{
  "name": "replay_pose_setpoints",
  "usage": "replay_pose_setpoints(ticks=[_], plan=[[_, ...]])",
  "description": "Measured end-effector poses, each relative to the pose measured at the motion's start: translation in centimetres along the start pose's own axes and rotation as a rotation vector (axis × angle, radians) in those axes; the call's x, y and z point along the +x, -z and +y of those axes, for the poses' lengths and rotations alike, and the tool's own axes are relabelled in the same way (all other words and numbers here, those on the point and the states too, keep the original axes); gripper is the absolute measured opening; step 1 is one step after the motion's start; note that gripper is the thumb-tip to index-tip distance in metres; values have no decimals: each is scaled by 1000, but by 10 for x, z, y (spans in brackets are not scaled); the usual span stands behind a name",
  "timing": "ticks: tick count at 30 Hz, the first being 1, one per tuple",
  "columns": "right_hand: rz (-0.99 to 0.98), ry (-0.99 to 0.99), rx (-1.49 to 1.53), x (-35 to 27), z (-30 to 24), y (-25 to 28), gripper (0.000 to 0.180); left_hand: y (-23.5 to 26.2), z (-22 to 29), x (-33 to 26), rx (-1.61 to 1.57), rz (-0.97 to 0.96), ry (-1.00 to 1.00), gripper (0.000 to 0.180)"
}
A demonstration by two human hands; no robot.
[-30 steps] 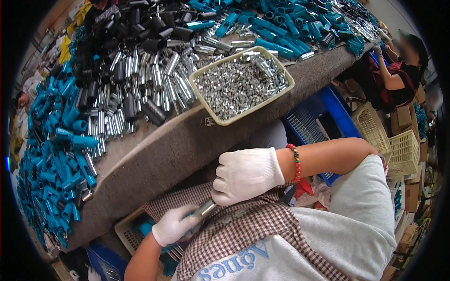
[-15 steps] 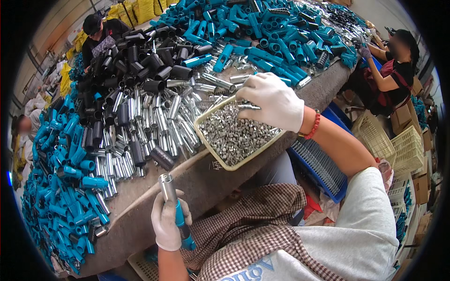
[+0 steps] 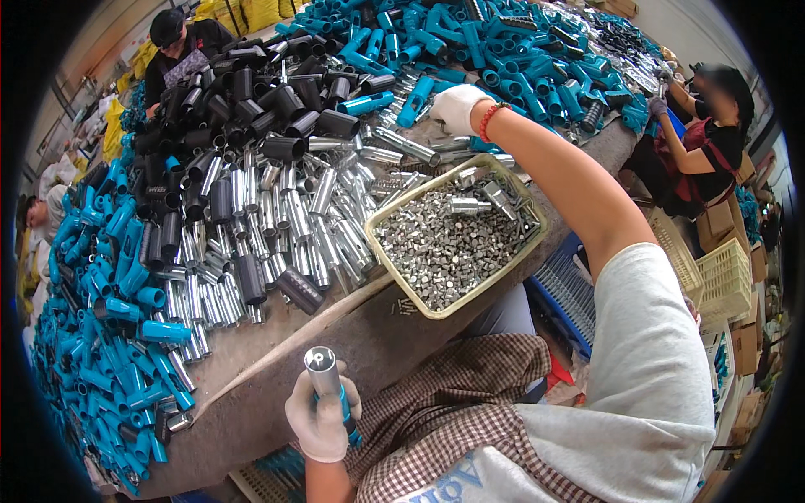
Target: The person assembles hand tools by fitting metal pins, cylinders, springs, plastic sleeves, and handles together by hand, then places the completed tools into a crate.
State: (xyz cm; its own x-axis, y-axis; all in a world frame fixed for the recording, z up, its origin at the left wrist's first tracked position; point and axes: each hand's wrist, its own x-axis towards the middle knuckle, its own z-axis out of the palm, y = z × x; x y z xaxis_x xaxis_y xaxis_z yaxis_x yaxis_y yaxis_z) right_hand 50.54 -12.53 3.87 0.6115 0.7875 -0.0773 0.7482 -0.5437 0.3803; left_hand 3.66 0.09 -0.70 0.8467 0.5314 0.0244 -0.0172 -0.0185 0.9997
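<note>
Right, hands are well apart. Left hand [image 3: 323, 419], white glove, is wrapped around a handle [image 3: 324, 369]: silver end up and facing the camera, teal body below, partly hidden by the fingers. Handle sits left of the tray [image 3: 435, 314] and nearer the wearer.

Right hand [image 3: 459, 109], also gloved, is past the tray's far side, arm stretched out, red bracelet [image 3: 489, 120] on the wrist. Its fingertips are turned away, so can't tell if it grips anything. Teal shells [image 3: 537, 63] and loose silver parts lie just by it.

Tray is cream, rectangular, on the bench [image 3: 360, 323] near its front edge. Filled with small metal bits [image 3: 440, 256]; a few larger silver cylinders [image 3: 498, 201] lie on top at its right end.

Left of the tray: silver tubes [image 3: 298, 218], heaped, with some black sleeves [image 3: 281, 101] among them and a bigger black heap beyond. Farther left of the tray, a second heap of teal shells runs along the bench.

Right of the tray, below bench level: blue crate [image 3: 563, 289] with rows of thin metal parts, then cream baskets [image 3: 723, 281].

Co-worker [image 3: 704, 138] far right of the tray, gloved hand at the bench; another person [image 3: 201, 38] behind the black heap.
</note>
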Motion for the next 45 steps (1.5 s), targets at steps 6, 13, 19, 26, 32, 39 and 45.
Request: replay_pose_setpoints(ticks=[6,13,19,26,32,39,45], plan=[[398,-120,504,-55,-1,25,27,-3,2,-1,-1,-27,-19,63],[301,236,1543,-207,-109,95,19,-6,7,-12,456,-157,-85,42],[244,353,1463,-254,-155,78,23,-18,15,-25,483,-282,-120,41],[201,500,1433,-258,-180,65,24,-5,7,-48,556,-295,-109,55],[243,527,1255,-260,-201,57,30,4,3,-61,695,-282,-160,46],[208,618,1176,-259,-203,47,34,3,8,-67,841,-304,-194,37],[29,536,1071,-264,-204,48,43,0,8,-71,876,-309,-189,34]])
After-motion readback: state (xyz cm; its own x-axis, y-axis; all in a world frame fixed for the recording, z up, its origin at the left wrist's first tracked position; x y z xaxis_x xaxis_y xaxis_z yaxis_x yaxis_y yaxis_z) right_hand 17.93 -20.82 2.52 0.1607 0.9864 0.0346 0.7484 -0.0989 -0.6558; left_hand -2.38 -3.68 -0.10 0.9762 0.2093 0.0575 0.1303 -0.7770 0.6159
